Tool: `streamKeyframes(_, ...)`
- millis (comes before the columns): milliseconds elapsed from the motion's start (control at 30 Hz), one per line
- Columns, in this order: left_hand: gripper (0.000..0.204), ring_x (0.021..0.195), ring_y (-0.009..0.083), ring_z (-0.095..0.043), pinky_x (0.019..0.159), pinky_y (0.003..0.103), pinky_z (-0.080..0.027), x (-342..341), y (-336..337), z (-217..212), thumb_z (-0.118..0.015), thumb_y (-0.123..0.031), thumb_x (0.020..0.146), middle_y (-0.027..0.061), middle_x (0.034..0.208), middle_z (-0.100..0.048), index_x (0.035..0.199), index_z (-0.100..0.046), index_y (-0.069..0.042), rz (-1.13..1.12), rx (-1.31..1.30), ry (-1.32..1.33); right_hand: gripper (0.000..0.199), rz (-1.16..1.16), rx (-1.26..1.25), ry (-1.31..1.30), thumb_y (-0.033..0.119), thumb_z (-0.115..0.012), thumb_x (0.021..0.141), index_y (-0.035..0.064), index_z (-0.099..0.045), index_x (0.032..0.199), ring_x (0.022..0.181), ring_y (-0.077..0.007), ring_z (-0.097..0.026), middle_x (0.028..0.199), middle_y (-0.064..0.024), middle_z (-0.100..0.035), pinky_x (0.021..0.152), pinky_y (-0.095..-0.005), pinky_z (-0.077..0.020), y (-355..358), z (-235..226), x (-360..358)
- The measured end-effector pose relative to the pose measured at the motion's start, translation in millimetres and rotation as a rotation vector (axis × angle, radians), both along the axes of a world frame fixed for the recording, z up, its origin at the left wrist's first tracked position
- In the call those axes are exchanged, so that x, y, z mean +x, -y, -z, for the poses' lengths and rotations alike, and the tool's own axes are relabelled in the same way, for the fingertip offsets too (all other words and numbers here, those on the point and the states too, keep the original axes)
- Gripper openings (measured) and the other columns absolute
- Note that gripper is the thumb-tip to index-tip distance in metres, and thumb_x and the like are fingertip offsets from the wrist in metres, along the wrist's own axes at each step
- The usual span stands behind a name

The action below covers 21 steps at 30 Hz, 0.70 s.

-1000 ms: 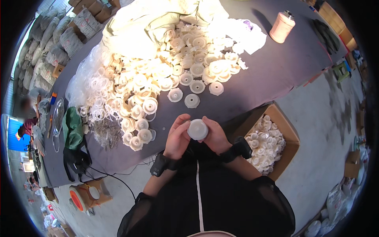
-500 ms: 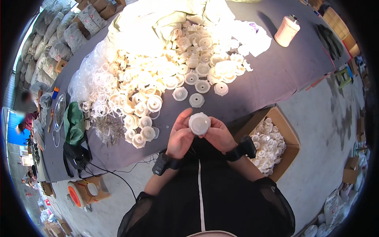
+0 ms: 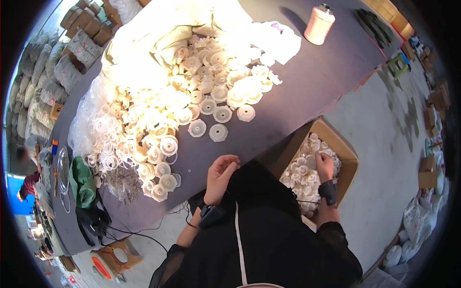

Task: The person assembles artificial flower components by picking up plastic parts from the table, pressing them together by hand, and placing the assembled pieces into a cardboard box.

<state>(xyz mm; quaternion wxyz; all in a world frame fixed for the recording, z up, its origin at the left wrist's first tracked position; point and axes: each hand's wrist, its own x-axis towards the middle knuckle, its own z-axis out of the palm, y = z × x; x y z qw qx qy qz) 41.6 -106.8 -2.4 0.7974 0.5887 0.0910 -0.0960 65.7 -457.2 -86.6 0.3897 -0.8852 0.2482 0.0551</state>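
Note:
My left hand (image 3: 222, 178) hovers by the table's front edge, fingers loosely curled and a gap at the thumb, with nothing visible in it. My right hand (image 3: 325, 166) reaches into the cardboard box (image 3: 349, 180) on my right. Its fingers are closed on a round white plastic part (image 3: 310, 161), partly hidden by the fingers, just over the white parts (image 3: 302, 185) heaped in the box. On the table, beyond my left hand, two loose white discs (image 3: 218, 133) lie nearest, in front of a big pile of similar cream-white round parts (image 3: 211, 81).
Left of the pile lie thin white rings (image 3: 103, 129), a heap of small metal springs (image 3: 124, 185) and a green cloth bag (image 3: 82, 182). A pink bottle (image 3: 319, 25) stands at the far right of the grey-covered table (image 3: 307, 86). A cable (image 3: 139, 234) hangs off the table's front left.
The round white part, held in both hands before, has gone with my right hand down to the box. My left hand has let go of it and stays near the table edge. The view has shifted.

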Motion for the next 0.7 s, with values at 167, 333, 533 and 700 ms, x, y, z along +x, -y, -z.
streamKeyframes(167, 0.018, 0.086, 0.0113, -0.054, 0.08, 0.024, -0.043, 8, 2, 4, -0.051, -0.007, 0.086, 0.0048, 0.094, -0.058, 0.102, -0.054, 0.0, -0.006, 0.005, 0.008, 0.035, -0.1, -0.521, 0.1, 0.027, -0.061, 0.078, -0.0007, -0.058, 0.1, 0.074, -0.0131, -0.059, 0.085, -0.0159, -0.062, 0.067, -0.0268, -0.0467, 28, 16, -1)
streamKeyframes(333, 0.016, 0.084, 0.011, -0.054, 0.078, 0.024, -0.043, 11, 0, 9, -0.05, -0.008, 0.086, 0.005, 0.092, -0.058, 0.1, -0.055, 0.0, 0.022, 0.024, -0.042, 0.025, -0.121, 0.453, 0.626, 0.017, -0.055, 0.085, 0.0003, -0.057, 0.104, 0.077, -0.0105, -0.058, 0.092, -0.0087, -0.062, 0.069, -0.0226, -0.0459, -42, -28, 107)
streamKeyframes(533, 0.015, 0.082, 0.011, -0.055, 0.077, 0.023, -0.043, 5, -12, 10, -0.05, -0.007, 0.086, 0.0049, 0.091, -0.059, 0.098, -0.056, -0.001, -0.066, 0.054, -0.078, 0.024, -0.421, -0.086, 0.804, 0.016, -0.062, 0.077, 0.0034, -0.061, 0.097, 0.071, -0.016, -0.058, 0.087, -0.009, -0.062, 0.067, -0.0258, -0.0454, -106, -53, 227)
streamKeyframes(700, 0.014, 0.078, 0.0096, -0.055, 0.073, 0.022, -0.043, 4, -19, 10, -0.05, -0.008, 0.086, 0.0045, 0.089, -0.06, 0.097, -0.057, -0.001, -0.139, 0.05, -0.121, 0.021, -0.297, 0.318, 0.583, 0.016, -0.058, 0.079, 0.0018, -0.06, 0.093, 0.068, -0.0158, -0.058, 0.078, -0.0082, -0.063, 0.064, -0.0251, -0.0438, -112, -27, 240)
